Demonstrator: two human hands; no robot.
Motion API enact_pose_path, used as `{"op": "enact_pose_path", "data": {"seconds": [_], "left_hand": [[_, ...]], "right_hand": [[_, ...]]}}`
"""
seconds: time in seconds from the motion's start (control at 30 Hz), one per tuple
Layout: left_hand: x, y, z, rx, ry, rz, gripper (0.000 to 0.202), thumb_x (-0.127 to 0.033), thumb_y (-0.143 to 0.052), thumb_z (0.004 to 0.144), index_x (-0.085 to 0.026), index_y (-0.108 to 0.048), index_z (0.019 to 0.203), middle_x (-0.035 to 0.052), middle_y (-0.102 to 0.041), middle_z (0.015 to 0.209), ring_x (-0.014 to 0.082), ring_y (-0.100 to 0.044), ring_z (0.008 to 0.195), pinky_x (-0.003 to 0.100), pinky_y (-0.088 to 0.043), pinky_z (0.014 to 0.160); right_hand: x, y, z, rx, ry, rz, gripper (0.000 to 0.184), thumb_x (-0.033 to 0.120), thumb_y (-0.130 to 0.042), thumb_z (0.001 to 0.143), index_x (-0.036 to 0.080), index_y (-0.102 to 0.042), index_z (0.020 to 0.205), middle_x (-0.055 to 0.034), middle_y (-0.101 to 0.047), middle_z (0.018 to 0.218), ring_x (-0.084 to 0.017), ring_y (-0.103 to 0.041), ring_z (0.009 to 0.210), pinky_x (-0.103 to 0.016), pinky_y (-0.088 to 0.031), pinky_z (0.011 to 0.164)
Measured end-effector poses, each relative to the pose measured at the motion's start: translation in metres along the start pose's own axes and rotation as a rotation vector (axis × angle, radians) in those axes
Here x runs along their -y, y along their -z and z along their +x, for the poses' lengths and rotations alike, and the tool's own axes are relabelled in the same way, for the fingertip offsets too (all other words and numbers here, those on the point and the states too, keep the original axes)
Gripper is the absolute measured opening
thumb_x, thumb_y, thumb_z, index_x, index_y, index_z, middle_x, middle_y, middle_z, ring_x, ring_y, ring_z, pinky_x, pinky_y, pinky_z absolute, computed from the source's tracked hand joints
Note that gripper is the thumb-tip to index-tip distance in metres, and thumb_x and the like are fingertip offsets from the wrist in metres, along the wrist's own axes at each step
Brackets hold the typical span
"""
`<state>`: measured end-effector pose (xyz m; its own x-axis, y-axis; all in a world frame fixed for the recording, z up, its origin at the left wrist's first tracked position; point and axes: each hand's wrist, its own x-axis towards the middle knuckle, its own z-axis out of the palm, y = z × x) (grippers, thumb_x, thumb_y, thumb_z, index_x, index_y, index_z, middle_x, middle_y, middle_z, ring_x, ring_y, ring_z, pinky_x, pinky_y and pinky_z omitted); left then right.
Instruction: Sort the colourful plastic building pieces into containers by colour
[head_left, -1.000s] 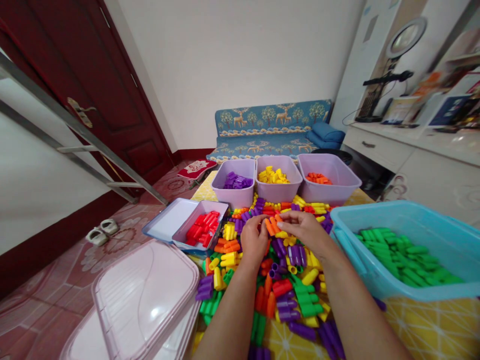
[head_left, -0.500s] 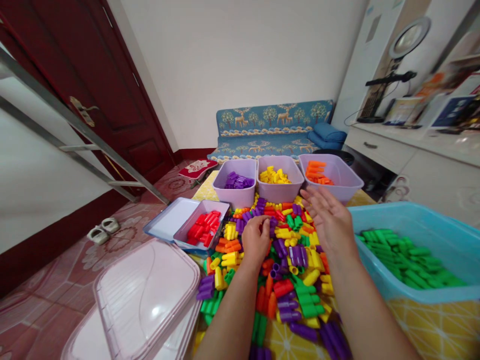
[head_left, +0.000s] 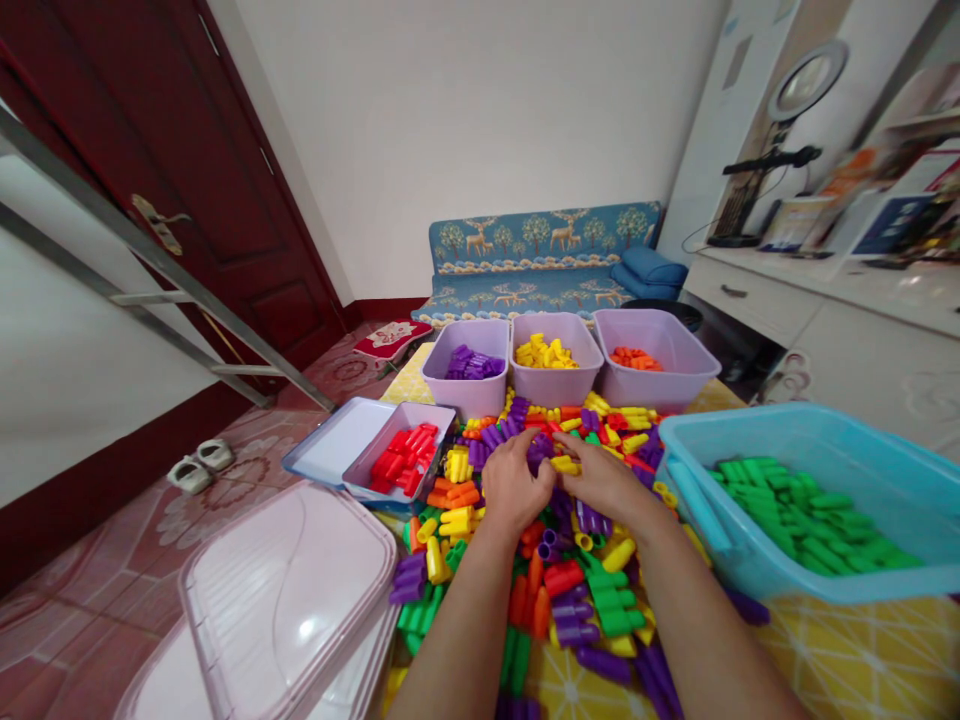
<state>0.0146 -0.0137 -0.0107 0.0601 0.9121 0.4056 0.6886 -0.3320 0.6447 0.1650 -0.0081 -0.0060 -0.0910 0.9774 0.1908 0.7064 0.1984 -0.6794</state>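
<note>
– Your left hand (head_left: 517, 484) and right hand (head_left: 604, 487) were left of the tub (head_left: 825, 440)?
– Yes, over the pieces (head_left: 564, 577) there; your 2 hands were half-curled, but I couldn't tell whether they held any.

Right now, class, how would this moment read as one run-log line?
left hand: over mixed pile | right hand: by yellow piece | turquoise bin: green pieces
</note>
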Motion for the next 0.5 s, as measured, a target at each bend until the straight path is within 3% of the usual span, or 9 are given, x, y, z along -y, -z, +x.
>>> {"op": "enact_pose_path", "data": {"seconds": [0.07, 0.13, 0.23, 0.33, 0.43, 0.5], "left_hand": [[0.001, 0.0, 0.0, 0.061, -0.079, -0.084, 0.056, -0.011, -0.055, 0.068, -0.025, -0.055, 0.123, 0.0042, -0.064, 0.12, 0.0239, -0.059, 0.108, 0.037, -0.045, 0.097], [0.003, -0.002, 0.001, 0.071, -0.14, -0.197, 0.061, -0.003, -0.051, 0.065, -0.024, -0.054, 0.122, 0.0032, -0.063, 0.12, 0.0216, -0.058, 0.111, 0.035, -0.044, 0.099], [0.008, -0.008, 0.002, 0.007, -0.161, -0.376, 0.052, 0.0, -0.047, 0.069, -0.021, -0.055, 0.116, 0.0047, -0.063, 0.117, 0.0186, -0.058, 0.111, 0.033, -0.045, 0.098], [0.011, -0.013, 0.004, -0.053, -0.116, -0.494, 0.04, -0.005, -0.047, 0.078, -0.018, -0.055, 0.115, 0.0073, -0.066, 0.112, 0.0173, -0.061, 0.107, 0.033, -0.047, 0.095], [0.011, -0.011, 0.005, -0.104, -0.074, -0.456, 0.03, -0.013, -0.049, 0.084, -0.017, -0.057, 0.113, 0.0082, -0.069, 0.104, 0.0174, -0.064, 0.098, 0.033, -0.05, 0.091], [0.008, -0.007, 0.004, -0.147, -0.093, -0.292, 0.023, -0.018, -0.049, 0.086, -0.019, -0.061, 0.106, 0.008, -0.069, 0.103, 0.019, -0.062, 0.101, 0.037, -0.048, 0.093]], "right_hand": [[0.008, -0.005, 0.0, 0.07, -0.011, -0.025, 0.056, 0.018, -0.062, 0.069, 0.021, -0.057, 0.124, -0.0103, -0.064, 0.12, -0.028, -0.062, 0.106, -0.041, -0.047, 0.091], [0.012, -0.008, 0.002, 0.05, 0.013, 0.01, 0.058, 0.014, -0.059, 0.069, 0.018, -0.054, 0.126, -0.0111, -0.061, 0.125, -0.027, -0.059, 0.111, -0.042, -0.044, 0.095], [0.011, -0.007, 0.007, -0.047, 0.065, 0.13, 0.048, 0.016, -0.058, 0.073, 0.018, -0.058, 0.121, -0.009, -0.063, 0.123, -0.024, -0.058, 0.112, -0.04, -0.042, 0.098], [0.009, -0.003, 0.009, -0.061, 0.069, 0.192, 0.039, 0.023, -0.061, 0.075, 0.018, -0.063, 0.113, -0.0088, -0.067, 0.115, -0.023, -0.062, 0.105, -0.039, -0.045, 0.095], [0.01, -0.001, 0.008, -0.047, 0.046, 0.201, 0.033, 0.03, -0.062, 0.076, 0.018, -0.066, 0.107, -0.0084, -0.07, 0.107, -0.023, -0.064, 0.097, -0.038, -0.048, 0.089], [0.011, -0.001, 0.006, -0.009, 0.048, 0.201, 0.03, 0.032, -0.063, 0.076, 0.019, -0.068, 0.102, -0.007, -0.071, 0.103, -0.023, -0.065, 0.094, -0.038, -0.049, 0.086]]}}
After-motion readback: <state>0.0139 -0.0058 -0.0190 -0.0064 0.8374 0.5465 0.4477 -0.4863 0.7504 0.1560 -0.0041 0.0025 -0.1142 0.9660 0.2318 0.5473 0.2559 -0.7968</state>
